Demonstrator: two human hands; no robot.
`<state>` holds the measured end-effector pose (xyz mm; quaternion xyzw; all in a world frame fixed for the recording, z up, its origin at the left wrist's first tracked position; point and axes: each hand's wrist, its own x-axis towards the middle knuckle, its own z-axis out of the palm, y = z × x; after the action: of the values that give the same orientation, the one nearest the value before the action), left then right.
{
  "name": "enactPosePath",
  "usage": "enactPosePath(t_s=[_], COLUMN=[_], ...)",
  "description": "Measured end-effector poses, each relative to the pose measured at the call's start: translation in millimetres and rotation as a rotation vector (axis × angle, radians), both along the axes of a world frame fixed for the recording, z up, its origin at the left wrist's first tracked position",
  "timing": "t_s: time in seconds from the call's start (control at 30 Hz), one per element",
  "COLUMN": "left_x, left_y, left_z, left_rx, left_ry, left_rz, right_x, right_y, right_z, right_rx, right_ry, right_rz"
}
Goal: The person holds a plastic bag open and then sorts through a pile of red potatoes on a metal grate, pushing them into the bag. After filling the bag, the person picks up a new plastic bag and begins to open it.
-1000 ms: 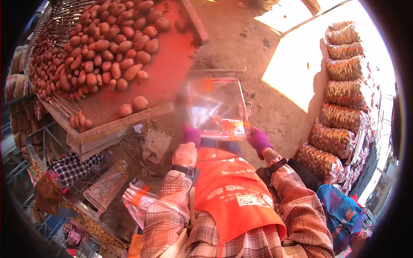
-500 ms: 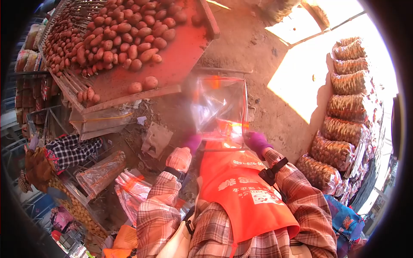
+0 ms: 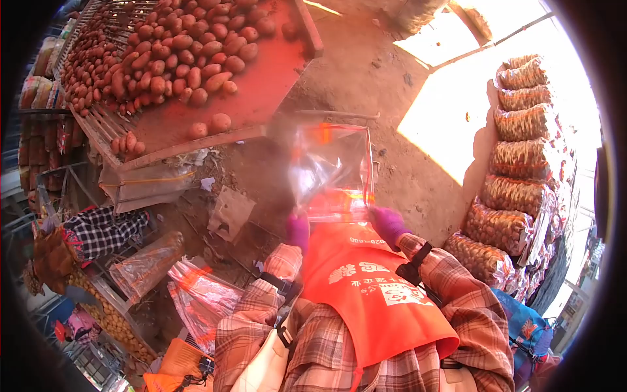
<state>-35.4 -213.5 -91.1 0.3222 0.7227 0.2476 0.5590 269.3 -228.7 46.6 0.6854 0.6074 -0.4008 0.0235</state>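
A clear plastic bag (image 3: pixel 336 160) with red-orange print hangs spread over a thin metal frame (image 3: pixel 369 147) just ahead of my red apron (image 3: pixel 366 294). My left hand (image 3: pixel 298 232), in a purple glove, is closed at the bag's near left edge. At the near right corner, my right hand (image 3: pixel 388 225), gloved the same way, has its fingers closed on the plastic. Most of the fingertips are hidden behind the bag's edge. Ahead on the left, a red sloping table (image 3: pixel 261 98) carries a heap of red-skinned potatoes (image 3: pixel 189 55).
Filled potato bags (image 3: pixel 522 157) stand in a row on the right. Flat printed plastic bags (image 3: pixel 202 297) lie by my left arm. A rolled plastic bundle (image 3: pixel 147 264), a cardboard piece (image 3: pixel 232 212) and a person in a checked sleeve (image 3: pixel 108 232) are on the left.
Both hands have come slightly nearer my body, and the left now points more upright along the bag's edge. The bag's near edge meets my apron. The whole view has shifted a little.
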Motion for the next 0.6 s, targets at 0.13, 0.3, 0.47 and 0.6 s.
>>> enactPosePath(t_s=[0.13, 0.3, 0.47, 0.6], left_x=[-3, -12, -16, -23], left_y=[16, 54, 83, 82], left_z=[-9, 19, 64, 47], left_rx=[0.014, -0.290, -0.448, -0.478], left_ry=[-0.051, -0.159, -0.268, -0.341], left_rz=[0.054, 0.020, -0.054, -0.056], right_x=[5, -3, -9, -4], right_y=[9, 31, 35, 39], right_z=[-17, -28, -51, -69], right_rx=[0.043, -0.018, -0.092, -0.194], right_ry=[-0.042, 0.020, 0.130, 0.175], right_rz=[0.020, -0.123, -0.337, -0.363])
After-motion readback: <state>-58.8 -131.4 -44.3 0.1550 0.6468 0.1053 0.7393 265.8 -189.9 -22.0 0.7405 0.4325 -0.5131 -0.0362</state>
